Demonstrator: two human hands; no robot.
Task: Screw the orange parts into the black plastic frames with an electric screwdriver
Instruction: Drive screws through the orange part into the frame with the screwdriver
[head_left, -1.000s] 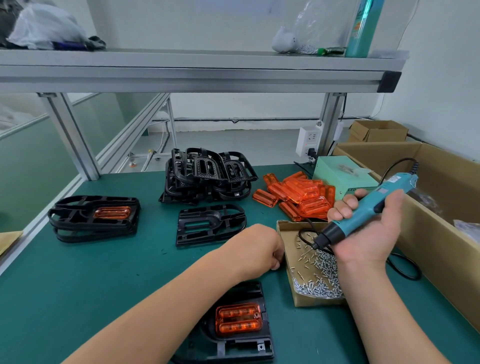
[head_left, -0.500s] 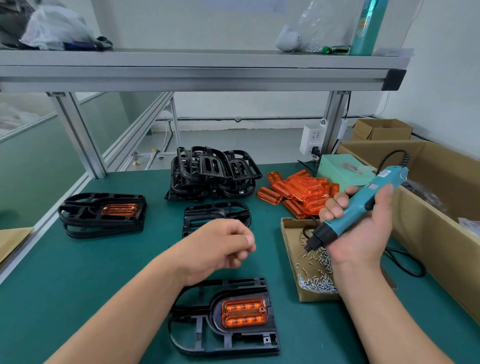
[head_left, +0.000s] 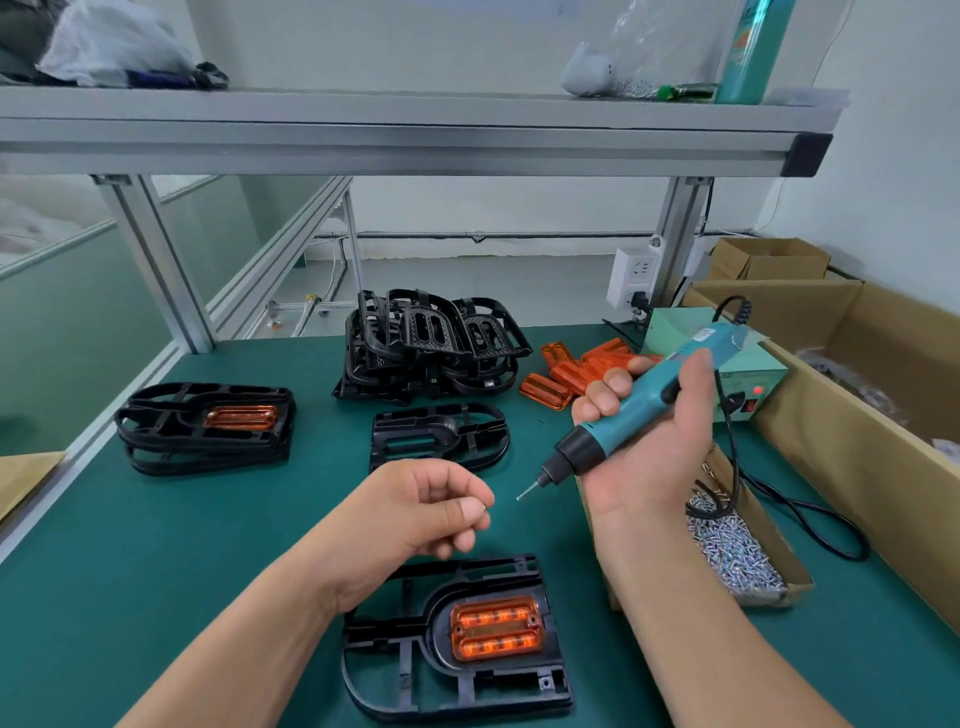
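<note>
A black plastic frame (head_left: 395, 670) lies at the near table edge with an orange part (head_left: 493, 629) seated in it. Above it, my left hand (head_left: 415, 509) pinches a small screw (head_left: 487, 508) between thumb and forefinger; only its tip shows. My right hand (head_left: 654, 457) grips the teal electric screwdriver (head_left: 639, 400), tilted with its bit pointing down-left at my left fingertips, a short gap away. An empty black frame (head_left: 441, 431) lies behind my left hand.
A cardboard tray of screws (head_left: 748, 561) sits under my right wrist. Loose orange parts (head_left: 550, 389) and a heap of black frames (head_left: 431, 348) lie at the back. A stack of frames (head_left: 208, 426) stands left. Right: power unit (head_left: 753, 374), large carton (head_left: 857, 441).
My left hand left the screw tray and moved left and up with a screw. My right hand carried the screwdriver off the tray toward it. The view pulled back.
</note>
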